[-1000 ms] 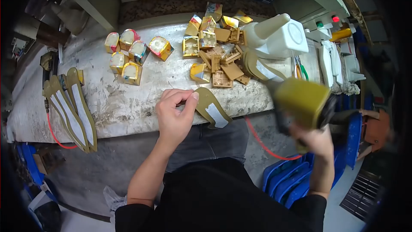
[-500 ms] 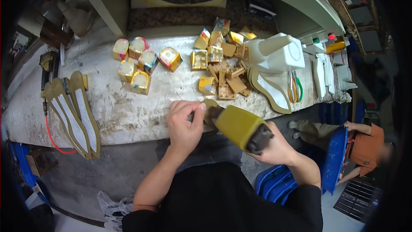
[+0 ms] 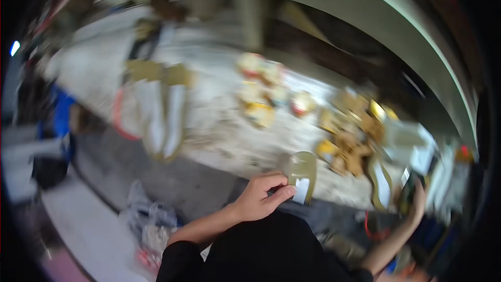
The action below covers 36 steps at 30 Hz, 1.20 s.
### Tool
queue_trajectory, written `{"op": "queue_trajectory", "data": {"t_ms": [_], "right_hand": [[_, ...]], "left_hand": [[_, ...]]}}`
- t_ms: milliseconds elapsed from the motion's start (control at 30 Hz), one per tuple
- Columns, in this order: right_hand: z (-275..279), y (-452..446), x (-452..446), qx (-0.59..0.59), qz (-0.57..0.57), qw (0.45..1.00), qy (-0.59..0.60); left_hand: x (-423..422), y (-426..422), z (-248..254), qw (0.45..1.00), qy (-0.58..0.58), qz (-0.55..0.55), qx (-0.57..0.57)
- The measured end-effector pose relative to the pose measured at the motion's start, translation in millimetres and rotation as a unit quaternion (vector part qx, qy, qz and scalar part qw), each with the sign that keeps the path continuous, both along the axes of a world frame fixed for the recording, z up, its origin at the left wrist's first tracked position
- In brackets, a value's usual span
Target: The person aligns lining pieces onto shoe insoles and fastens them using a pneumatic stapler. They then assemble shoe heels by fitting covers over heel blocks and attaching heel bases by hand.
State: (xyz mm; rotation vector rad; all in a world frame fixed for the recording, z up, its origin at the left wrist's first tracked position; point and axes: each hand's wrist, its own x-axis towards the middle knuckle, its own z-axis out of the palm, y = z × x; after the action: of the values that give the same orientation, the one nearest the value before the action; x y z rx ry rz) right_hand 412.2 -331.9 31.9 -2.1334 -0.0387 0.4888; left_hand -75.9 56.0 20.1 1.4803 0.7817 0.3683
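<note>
My left hand [image 3: 263, 196] pinches the edge of an olive shoe sole [image 3: 303, 164], which has a white patch on its face. The sole is upright at the front edge of the bench. My right hand [image 3: 419, 198] is far to the right, closed around a dark olive-and-black hand tool [image 3: 408, 194]; blur hides the tool's details. Beside that hand, to its left, lies another olive sole with a white inlay [image 3: 382, 185]. A pile of small brown and yellow blocks [image 3: 352, 149] sits between my two hands, farther back.
Olive soles with white strips [image 3: 156, 109] lie on the left of the worn bench [image 3: 214, 136]. Several patterned blocks [image 3: 260, 94] stand mid-bench. A white container [image 3: 412, 143] is at the back right. A red hose [image 3: 369, 227] hangs below the right front edge.
The view has swung left and blurred. My right hand has carried the olive tool away from the sole, to the right. My left hand still grips the sole, now more fully visible.
</note>
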Motion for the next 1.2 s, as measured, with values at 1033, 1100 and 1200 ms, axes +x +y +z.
{"op": "queue_trajectory", "data": {"t_ms": [1033,1100,1200], "right_hand": [[52,180,-190,-0.207,0.401,0.865,-0.219],[36,170,-187,-0.215,0.346,0.883,-0.233],[18,153,-172,-0.197,0.371,0.849,-0.321]], "left_hand": [[20,150,27,0.912,0.166,-0.071,0.369],[13,150,24,0.919,0.167,-0.065,0.350],[4,150,8,0.876,0.149,-0.038,0.457]]}}
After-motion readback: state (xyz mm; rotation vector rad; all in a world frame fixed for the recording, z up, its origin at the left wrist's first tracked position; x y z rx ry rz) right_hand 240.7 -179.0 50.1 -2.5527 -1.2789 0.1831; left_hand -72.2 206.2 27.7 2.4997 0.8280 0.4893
